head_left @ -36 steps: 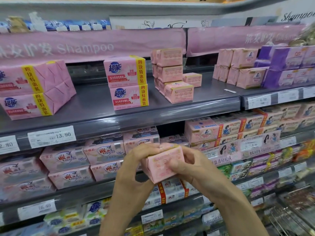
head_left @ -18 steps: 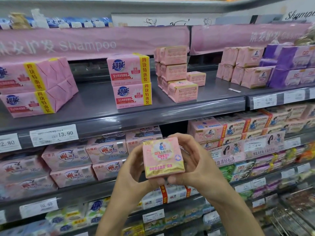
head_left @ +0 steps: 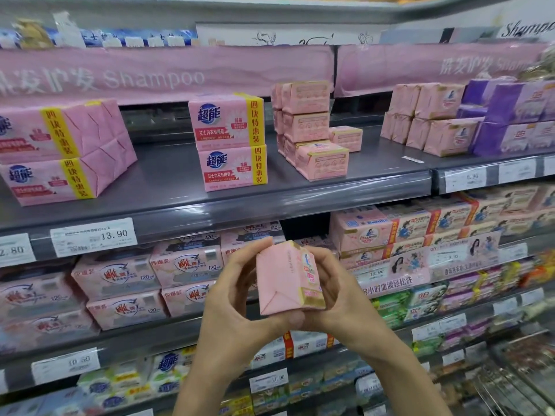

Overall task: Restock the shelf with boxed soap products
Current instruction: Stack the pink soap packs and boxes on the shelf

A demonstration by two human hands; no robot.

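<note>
A small pink soap box (head_left: 285, 280) with gold trim is held upright in front of the lower shelves, its folded end towards me. My left hand (head_left: 237, 298) grips its left side and bottom, thumb under it. My right hand (head_left: 333, 289) curls round its right side. Above on the grey shelf (head_left: 168, 187) stands a stack of matching pink soap boxes (head_left: 303, 118), with one box (head_left: 321, 160) in front and another (head_left: 347, 138) behind to the right.
Pink four-packs (head_left: 231, 142) stand at the shelf's middle and more (head_left: 60, 148) at its left. Pink boxes (head_left: 432, 118) and purple ones (head_left: 516, 115) fill the right. Bare shelf lies between the groups. Lower shelves are packed. A wire basket (head_left: 516, 382) sits bottom right.
Both hands have turned the soap box: its printed front faced me half a second ago, and now its folded end faces me. The hands stay at the same height.
</note>
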